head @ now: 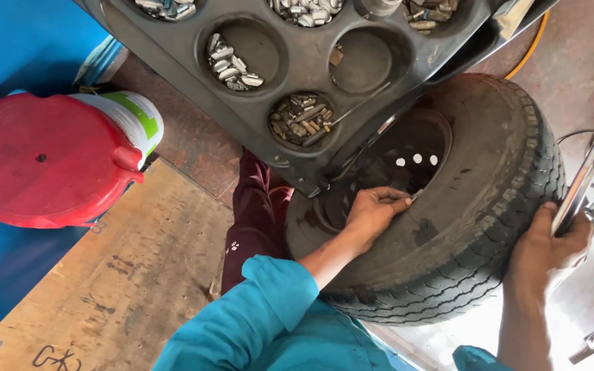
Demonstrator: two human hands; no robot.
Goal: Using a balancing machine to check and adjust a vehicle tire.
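My left hand (372, 209) pinches a small metal piece against the wheel rim (407, 161); my right hand (548, 251), clasped on the tyre (476, 227), should steady it.

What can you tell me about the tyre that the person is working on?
The tyre is black rubber with a blocky tread, dusty and worn-looking. It stands upright on a dark metal rim with small round holes, partly under a black tray of small metal pieces. The left hand presses at the rim's edge, its fingers pinching a small metal piece. The right hand rests on the tread and holds a shiny metal bar.
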